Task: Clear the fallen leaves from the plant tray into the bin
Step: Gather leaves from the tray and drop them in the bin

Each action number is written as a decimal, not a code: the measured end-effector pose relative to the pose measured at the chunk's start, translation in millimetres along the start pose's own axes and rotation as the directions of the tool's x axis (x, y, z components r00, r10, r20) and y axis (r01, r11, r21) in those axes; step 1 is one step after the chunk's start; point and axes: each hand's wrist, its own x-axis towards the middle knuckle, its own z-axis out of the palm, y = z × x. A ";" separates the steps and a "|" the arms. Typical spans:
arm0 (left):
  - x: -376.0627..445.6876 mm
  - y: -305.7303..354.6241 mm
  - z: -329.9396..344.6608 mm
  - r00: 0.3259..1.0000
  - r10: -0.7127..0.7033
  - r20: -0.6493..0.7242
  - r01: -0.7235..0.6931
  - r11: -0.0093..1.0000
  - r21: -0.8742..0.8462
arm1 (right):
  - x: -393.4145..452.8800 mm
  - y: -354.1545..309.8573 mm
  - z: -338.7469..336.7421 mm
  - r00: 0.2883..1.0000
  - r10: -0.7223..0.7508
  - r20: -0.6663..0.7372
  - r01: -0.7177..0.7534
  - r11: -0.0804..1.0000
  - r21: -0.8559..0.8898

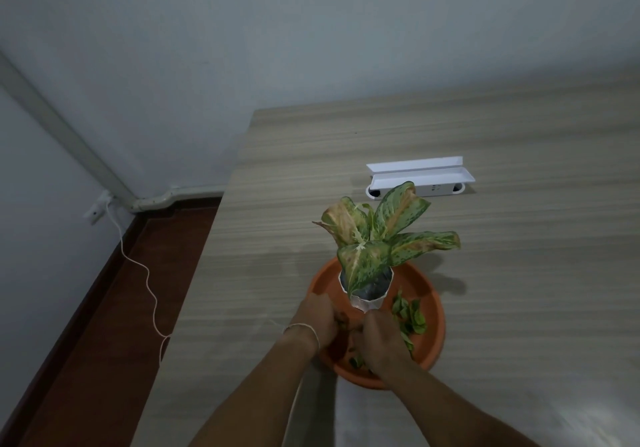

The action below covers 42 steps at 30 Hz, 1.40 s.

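Note:
A round orange plant tray (434, 304) sits on the wooden table near me. A speckled green plant (377, 235) stands in a white pot (369, 299) in the tray. Loose green fallen leaves (410, 318) lie in the tray to the right of the pot, and a few more leaves (356, 361) show at the front. My left hand (320, 318) and my right hand (379, 337) are both inside the tray in front of the pot, fingers curled downward among leaves. What each hand holds is hidden. No bin is in view.
A long white box (420, 178) lies open on the table (519, 238) behind the plant. The table's left edge drops to a reddish-brown floor (104, 325), where a white cable (145, 273) runs from a wall socket.

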 end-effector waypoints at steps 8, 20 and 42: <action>-32.1 15.4 -33.8 0.987 -0.113 -0.117 0.087 0.975 -0.206 | 4.7 -10.9 8.2 0.977 -0.112 -0.183 0.136 0.983 0.126; -129.9 -48.2 -87.6 0.868 -0.412 -0.277 0.240 0.837 -0.491 | -36.1 -97.4 8.2 0.966 -0.244 -0.084 0.258 0.925 0.278; -417.1 -293.8 -36.7 0.434 -0.862 -0.261 0.437 0.454 -0.776 | -184.9 -279.3 267.3 0.802 -0.567 0.186 0.515 0.815 0.266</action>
